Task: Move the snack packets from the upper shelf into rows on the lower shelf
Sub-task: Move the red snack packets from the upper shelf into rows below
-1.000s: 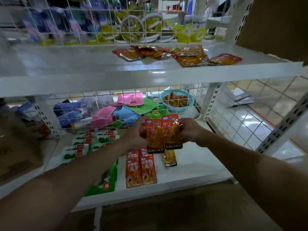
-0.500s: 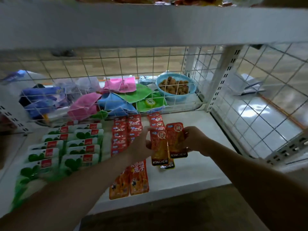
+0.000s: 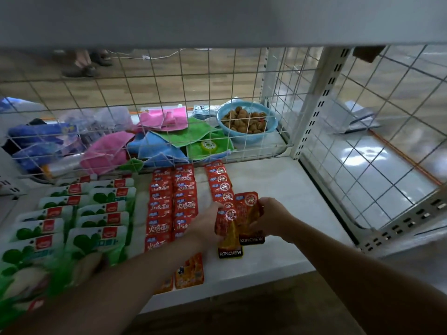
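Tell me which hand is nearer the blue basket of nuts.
Right. The right hand sits in front of the blue basket, slightly to its right; the left hand is further left, by the red packet rows.

Dim, soft-focus, edges bowed, floor glare.

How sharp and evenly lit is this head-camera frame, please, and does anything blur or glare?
Head view: the centre is sharp, KONCHEW legible on the packets; the near green packets smear at lower left; bright glare on the floor behind the mesh; wide-angle bending of the lower shelf; dim overall.
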A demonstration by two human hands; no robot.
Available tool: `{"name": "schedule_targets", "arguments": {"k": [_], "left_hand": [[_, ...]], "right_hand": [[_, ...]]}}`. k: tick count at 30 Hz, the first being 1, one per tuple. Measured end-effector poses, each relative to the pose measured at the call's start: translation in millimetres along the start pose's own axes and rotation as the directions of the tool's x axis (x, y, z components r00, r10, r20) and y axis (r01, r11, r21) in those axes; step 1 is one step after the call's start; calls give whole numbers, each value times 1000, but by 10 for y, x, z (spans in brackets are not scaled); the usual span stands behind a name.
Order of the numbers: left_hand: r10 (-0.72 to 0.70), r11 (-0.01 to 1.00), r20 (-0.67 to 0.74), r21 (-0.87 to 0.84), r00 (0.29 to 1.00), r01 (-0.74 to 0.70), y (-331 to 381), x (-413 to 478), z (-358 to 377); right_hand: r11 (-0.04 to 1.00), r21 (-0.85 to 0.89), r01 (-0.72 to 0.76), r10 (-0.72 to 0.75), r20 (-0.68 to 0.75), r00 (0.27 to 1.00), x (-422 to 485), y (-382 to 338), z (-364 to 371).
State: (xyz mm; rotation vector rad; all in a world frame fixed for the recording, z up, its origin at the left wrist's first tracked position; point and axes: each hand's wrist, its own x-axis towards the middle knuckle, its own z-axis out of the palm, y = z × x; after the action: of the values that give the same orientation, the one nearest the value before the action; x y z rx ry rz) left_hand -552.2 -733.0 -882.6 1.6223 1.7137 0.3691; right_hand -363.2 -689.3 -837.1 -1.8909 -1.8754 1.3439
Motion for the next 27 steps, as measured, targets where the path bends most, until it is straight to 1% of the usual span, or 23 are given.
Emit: {"name": "schedule_targets", "arguments": {"k": [6,8,11,15,19,23,27], "left_hand": [[-46,998,-12,45,999,47,-32,69,74],[-39,998,-28,52,999,41,-39,73,93],[-39,997,-32,59,999,41,-49,73,100],[-70,997,-14,19,997,71,-58,50,55],[-11,1000,-31,26,999,12,-93,-41,-58],[55,998,-77,25,995,-53,-145,-77,-153],[106,994,-93,38,990,-103,-115,-102,-196]], "right_hand": [[996,-90,21,-15,63,998,-91,87,157],[995,-91,29,-23,67,997,-104,96,182],[996,-85,6,2,94,996,-131,94,235],[993,-116,23,-10,111,994,-159,106,357],[991,-134,24,-11,100,995,-155,128,439],[991,-135,-2,14,82,997,-162,153,477],[973,-224,61,-56,26,998,-212,219,514]]}}
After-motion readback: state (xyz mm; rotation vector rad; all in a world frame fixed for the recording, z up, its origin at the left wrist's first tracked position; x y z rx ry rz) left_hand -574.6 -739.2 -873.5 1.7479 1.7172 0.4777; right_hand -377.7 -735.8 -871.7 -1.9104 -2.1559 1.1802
